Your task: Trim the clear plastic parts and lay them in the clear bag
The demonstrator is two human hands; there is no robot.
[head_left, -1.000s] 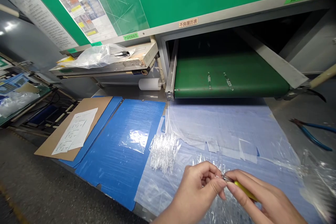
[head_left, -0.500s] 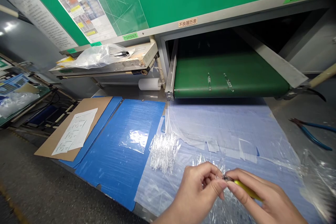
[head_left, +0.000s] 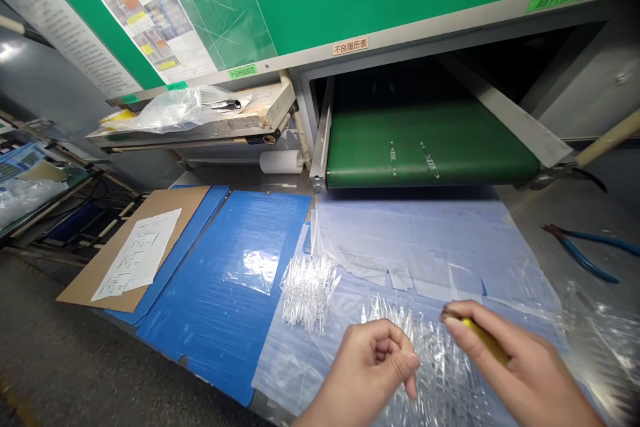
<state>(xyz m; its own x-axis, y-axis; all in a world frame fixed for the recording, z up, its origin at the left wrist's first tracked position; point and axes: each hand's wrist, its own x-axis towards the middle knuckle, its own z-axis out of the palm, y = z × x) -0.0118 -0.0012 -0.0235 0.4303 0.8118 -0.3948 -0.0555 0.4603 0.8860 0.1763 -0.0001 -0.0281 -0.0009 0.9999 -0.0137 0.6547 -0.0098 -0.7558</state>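
My right hand is closed around a yellow-handled tool, whose short dark metal end pokes out by the thumb tip. Its exact kind cannot be made out. Lower and to the left, my left hand is curled with thumb and forefinger pressed together; anything in the pinch is hidden. Beneath and between both hands lies a spread of clear plastic pieces, thin and pointed. A second heap of clear pieces rests to the left, apart from my hands.
Ahead, a green conveyor belt carries two small clear pieces. Blue-handled pliers lie at right, near crumpled clear plastic. Blue sheets and brown cardboard with papers cover the left side. A shelf overhangs there.
My hands, which met at the fingertips, have separated. The right hand has moved up and right with the yellow-handled tool; the left stays low, still pinched. The view has shifted slightly.
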